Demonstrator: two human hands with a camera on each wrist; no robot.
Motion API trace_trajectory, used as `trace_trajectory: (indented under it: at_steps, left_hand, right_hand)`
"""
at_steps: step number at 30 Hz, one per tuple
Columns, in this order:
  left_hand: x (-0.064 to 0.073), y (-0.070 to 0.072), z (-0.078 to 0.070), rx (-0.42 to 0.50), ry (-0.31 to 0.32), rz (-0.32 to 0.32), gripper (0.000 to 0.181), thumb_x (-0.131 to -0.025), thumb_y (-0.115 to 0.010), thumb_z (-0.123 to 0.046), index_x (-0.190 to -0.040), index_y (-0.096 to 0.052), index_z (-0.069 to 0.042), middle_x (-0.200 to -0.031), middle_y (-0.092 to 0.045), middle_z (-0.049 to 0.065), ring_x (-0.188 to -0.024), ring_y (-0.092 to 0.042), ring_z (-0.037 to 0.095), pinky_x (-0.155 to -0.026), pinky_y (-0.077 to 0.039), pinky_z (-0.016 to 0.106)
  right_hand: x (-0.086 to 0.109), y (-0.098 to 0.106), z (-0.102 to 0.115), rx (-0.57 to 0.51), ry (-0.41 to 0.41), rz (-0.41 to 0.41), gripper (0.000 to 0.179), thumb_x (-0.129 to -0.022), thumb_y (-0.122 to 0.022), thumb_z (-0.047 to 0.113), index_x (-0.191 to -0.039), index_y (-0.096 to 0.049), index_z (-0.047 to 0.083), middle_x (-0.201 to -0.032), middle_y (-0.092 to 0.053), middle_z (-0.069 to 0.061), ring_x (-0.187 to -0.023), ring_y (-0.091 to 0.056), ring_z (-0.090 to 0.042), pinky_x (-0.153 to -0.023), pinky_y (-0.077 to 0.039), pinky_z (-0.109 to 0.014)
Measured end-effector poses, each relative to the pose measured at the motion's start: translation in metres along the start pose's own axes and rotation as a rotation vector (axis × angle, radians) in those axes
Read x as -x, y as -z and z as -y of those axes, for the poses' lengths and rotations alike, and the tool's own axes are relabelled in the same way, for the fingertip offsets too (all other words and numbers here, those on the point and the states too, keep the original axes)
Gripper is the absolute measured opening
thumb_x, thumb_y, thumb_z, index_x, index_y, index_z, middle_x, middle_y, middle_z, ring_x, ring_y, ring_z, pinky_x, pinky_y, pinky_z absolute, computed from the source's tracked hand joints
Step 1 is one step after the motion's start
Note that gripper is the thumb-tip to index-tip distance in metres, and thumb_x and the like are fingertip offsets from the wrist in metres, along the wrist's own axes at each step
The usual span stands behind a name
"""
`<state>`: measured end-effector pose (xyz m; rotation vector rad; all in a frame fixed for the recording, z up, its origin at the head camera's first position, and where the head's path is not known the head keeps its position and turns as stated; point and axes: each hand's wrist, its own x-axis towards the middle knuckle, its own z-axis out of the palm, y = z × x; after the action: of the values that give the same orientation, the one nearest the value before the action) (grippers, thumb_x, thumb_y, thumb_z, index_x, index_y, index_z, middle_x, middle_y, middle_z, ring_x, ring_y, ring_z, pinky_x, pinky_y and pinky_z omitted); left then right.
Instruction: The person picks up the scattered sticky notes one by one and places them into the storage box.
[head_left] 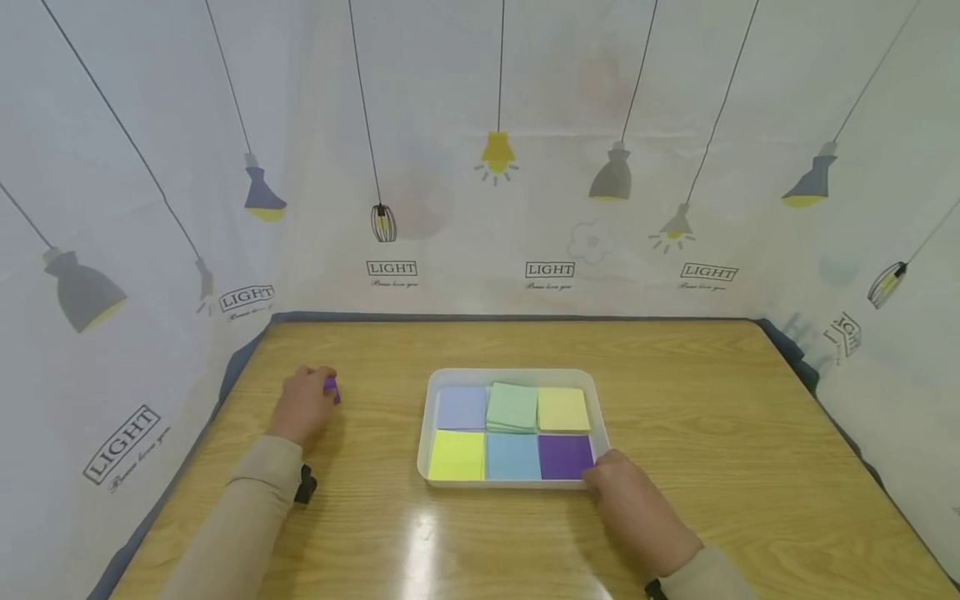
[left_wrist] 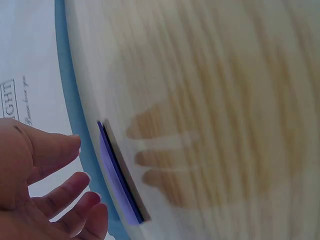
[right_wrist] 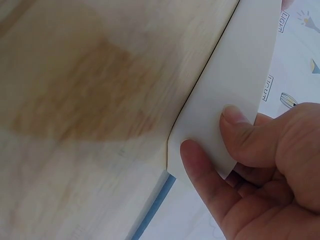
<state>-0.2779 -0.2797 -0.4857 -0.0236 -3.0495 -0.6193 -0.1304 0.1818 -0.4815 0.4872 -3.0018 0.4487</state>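
In the head view my left hand (head_left: 303, 404) is at the left of the table, its thumb and fingers apart. Right by its fingertips is a small purple stack of paper notes (left_wrist: 119, 175), seen edge-on in the left wrist view, lighter on one face and darker along the edge. My right hand (head_left: 637, 500) holds the near right corner of a white tray (head_left: 510, 484). Its thumb and index finger lie against the tray's wall in the right wrist view. Inside the tray sit lavender (head_left: 461, 407), green (head_left: 513, 407), pale yellow (head_left: 563, 409), bright yellow (head_left: 457, 455), blue (head_left: 513, 457) and purple notes (head_left: 564, 457).
The tray stands mid-table on a wood-grain table top (head_left: 712, 400). A white sheet (head_left: 450, 100) printed with lamps hangs at the back and both sides, close behind the table's edges. The green notes are fanned slightly askew.
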Motion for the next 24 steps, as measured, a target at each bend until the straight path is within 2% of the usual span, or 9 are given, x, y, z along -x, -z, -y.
trace_trajectory:
  at_steps: [5,14,19,24]
  left_hand:
    - [-0.004,0.004,0.013,-0.021,0.065,0.022,0.042,-0.1,-0.055,-0.013,-0.14,-0.051,0.0,-0.139,-0.043,0.036,-0.124,-0.043,0.06,-0.094,-0.048,0.069]
    - [-0.011,0.01,0.024,-0.066,0.103,0.106,0.051,-0.098,-0.063,-0.02,-0.142,-0.048,0.001,-0.141,-0.038,0.041,-0.127,-0.038,0.062,-0.096,-0.044,0.072]
    - [-0.018,0.01,0.026,-0.081,0.143,0.171,0.056,-0.097,-0.065,-0.023,-0.144,-0.046,0.001,-0.141,-0.038,0.041,-0.126,-0.037,0.061,-0.097,-0.044,0.071]
    - [-0.024,0.012,0.027,-0.077,0.167,0.199,0.06,-0.095,-0.068,-0.025,-0.143,-0.045,0.004,-0.14,-0.038,0.042,-0.126,-0.037,0.062,-0.098,-0.043,0.071]
  right_hand:
    - [0.0,0.001,0.0,0.005,0.012,-0.01,0.034,-0.083,-0.062,-0.01,-0.06,-0.057,0.015,-0.068,-0.048,0.003,-0.067,-0.042,-0.01,-0.061,-0.042,-0.026]
    - [0.0,0.002,0.001,0.004,0.014,0.016,0.034,-0.084,-0.062,-0.009,-0.061,-0.058,0.015,-0.068,-0.047,0.004,-0.067,-0.041,-0.009,-0.062,-0.042,-0.026]
    - [0.001,0.004,0.002,-0.021,0.01,0.013,0.033,-0.083,-0.061,-0.011,-0.062,-0.059,0.014,-0.07,-0.048,0.003,-0.068,-0.042,-0.01,-0.062,-0.042,-0.026]
    - [0.002,0.005,0.003,-0.026,0.018,-0.003,0.034,-0.083,-0.06,-0.012,-0.061,-0.058,0.015,-0.069,-0.047,0.003,-0.068,-0.042,-0.01,-0.062,-0.042,-0.025]
